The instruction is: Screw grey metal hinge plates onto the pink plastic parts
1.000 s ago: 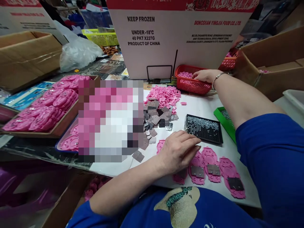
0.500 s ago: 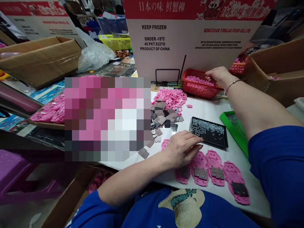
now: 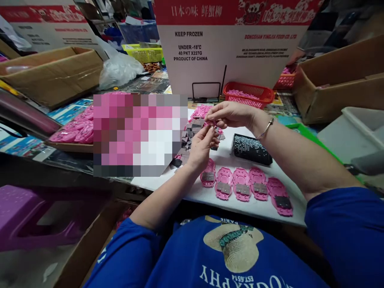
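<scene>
My left hand and my right hand meet above the pile of small pink pieces and grey plates. Fingers of both are pinched together at one spot; whatever lies between them is too small to make out. Below them, several pink oval shells stand in a row along the near table edge, each bearing a flat plate, most grey and the rightmost dark. A black tray of small metal pins lies to the right, under my right wrist.
Behind stands a red basket of pink pieces, beside a black wire stand and a white printed board. A green tray and cardboard box are at right, pink parts at left.
My right hand has come back from the red basket toward the pile. My left hand has lifted away from the pink shells and met it. The view has shifted slightly.
</scene>
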Available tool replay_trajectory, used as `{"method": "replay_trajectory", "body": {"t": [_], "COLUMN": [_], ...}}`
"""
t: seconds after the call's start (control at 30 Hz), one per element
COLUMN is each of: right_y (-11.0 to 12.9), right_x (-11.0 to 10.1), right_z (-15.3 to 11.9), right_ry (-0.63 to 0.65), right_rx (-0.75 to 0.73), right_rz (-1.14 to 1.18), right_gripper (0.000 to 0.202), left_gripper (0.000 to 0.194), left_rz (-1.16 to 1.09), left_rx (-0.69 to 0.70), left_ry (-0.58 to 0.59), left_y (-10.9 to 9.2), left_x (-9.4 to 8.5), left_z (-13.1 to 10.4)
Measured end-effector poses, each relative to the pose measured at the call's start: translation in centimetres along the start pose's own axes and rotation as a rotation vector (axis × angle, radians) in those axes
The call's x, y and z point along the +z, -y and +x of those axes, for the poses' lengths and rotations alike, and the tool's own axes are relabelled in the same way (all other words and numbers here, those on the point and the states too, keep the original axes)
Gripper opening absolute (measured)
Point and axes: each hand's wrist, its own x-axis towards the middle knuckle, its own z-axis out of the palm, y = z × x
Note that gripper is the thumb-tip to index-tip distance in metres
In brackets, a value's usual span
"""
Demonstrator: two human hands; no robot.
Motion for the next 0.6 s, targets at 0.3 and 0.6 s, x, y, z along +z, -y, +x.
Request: {"method": "replay_trajectory", "body": {"t": [0.3, 0.6], "right_y": [-3.9, -7.1], "right_x": [2.9, 4.1], "right_z": [-7.2, -10.1], "right_ry": [-0.040, -0.169], "right_rx": [0.000, 0.055], "right_rz": [0.061, 0.358], "right_gripper": [0.020, 0.025], "left_gripper": [0.036, 0.045], "left_rz": [0.075, 0.085], "left_rx": [-0.014, -0.118], "left_ry": [0.126, 0.103], "left_y": [0.1, 2.1], "left_x": [0.5, 1.4], "left_z": [-4.0, -5.0]}}
